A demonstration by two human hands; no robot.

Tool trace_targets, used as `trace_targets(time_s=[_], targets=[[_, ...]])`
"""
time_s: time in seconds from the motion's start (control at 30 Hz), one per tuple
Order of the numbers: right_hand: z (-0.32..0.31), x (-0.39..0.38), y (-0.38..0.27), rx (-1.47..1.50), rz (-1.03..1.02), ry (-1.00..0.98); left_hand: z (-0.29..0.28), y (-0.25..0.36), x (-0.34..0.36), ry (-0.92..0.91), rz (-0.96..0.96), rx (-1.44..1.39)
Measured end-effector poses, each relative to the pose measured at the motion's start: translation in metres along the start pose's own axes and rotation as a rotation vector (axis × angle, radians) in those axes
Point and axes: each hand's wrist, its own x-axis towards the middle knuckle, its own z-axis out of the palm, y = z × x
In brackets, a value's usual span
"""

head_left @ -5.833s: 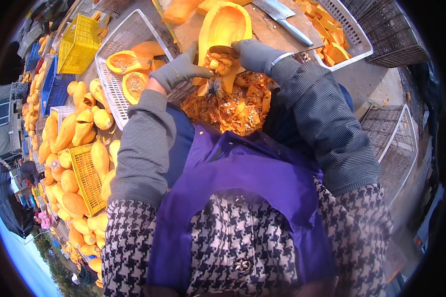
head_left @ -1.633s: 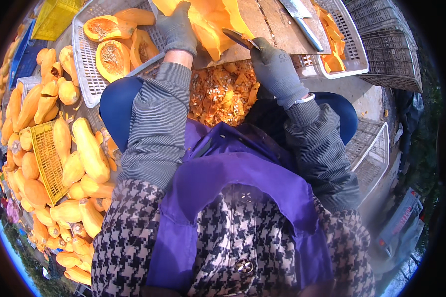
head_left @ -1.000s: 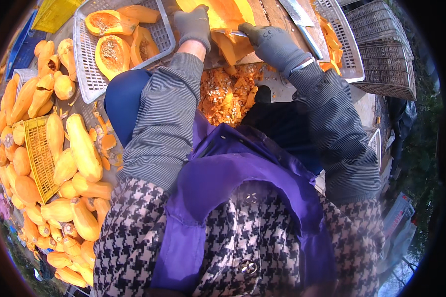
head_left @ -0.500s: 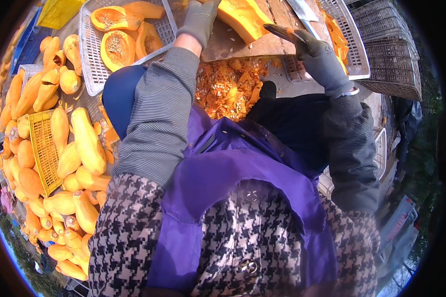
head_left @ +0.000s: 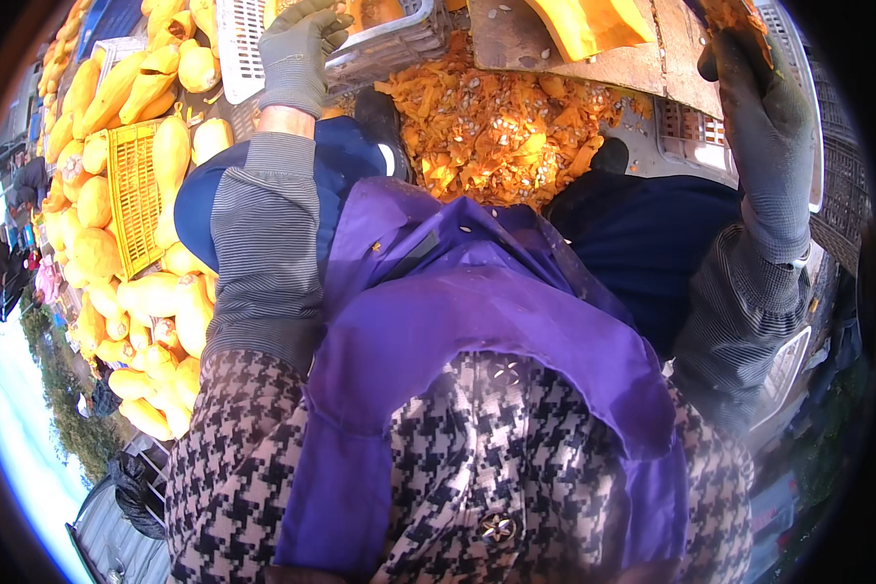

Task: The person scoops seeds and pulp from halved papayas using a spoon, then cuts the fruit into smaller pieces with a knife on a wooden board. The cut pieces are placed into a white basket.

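My left hand (head_left: 302, 63), in a grey glove, reaches over a white plastic crate (head_left: 241, 58) holding cut pumpkin halves (head_left: 375, 12). Its fingers are loosely bent and apart beside the halves, and I see nothing clearly gripped. At the upper right my right hand (head_left: 769, 136), also gloved, is closed round a dark-edged tool (head_left: 740, 15) smeared with orange pulp. The tool's exact kind is hard to tell, and the top of the picture cuts it off. A hollowed pumpkin piece (head_left: 594, 24) lies on the wooden board (head_left: 642, 73) between my hands.
Orange pulp with seeds (head_left: 506, 136) is heaped on the ground between my legs. Whole peeled pumpkins (head_left: 97, 229) pile up at the left around a yellow crate (head_left: 134, 195). Another white crate (head_left: 686, 136) sits under the board, and dark wire baskets (head_left: 835, 146) stand at the far right.
My left hand has let go of the pumpkin piece and moved left to the crate of halves. The piece stays on the board. My right hand keeps the tool. The view has shifted.
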Motion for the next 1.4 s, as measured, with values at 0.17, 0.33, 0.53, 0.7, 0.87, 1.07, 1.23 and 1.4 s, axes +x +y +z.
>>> trace_targets(time_s=[0.17, 0.33, 0.53, 0.7, 0.87, 1.07, 1.23, 1.4], targets=[[0.003, 0.007, -0.013, 0.044, 0.033, -0.096, -0.005, 0.13, 0.0, -0.011, 0.198, 0.123], [0.007, 0.013, -0.016, 0.086, 0.052, -0.155, 0.015, 0.095, -0.022, -0.306, -0.23, 0.742], [0.037, 0.026, -0.056, 0.104, 0.078, -0.222, 0.03, -0.048, -0.119, -0.284, -0.161, 1.046], [0.064, 0.028, -0.077, -0.033, -0.218, -0.35, 0.043, 0.0, -0.151, -0.184, -0.14, 0.956], [0.079, 0.024, -0.082, -0.008, -0.198, -0.461, 0.036, 0.049, -0.148, -0.03, 0.085, 0.869], [0.077, 0.021, -0.075, 0.048, -0.259, -0.386, 0.004, 0.121, -0.132, 0.221, 0.303, 0.663], [0.074, 0.012, -0.056, 0.039, -0.319, -0.33, -0.054, 0.146, -0.097, 0.371, 0.114, 0.218], [0.078, 0.007, -0.05, -0.208, -0.319, -0.407, -0.072, 0.091, -0.032, 0.261, -0.179, 0.206]])
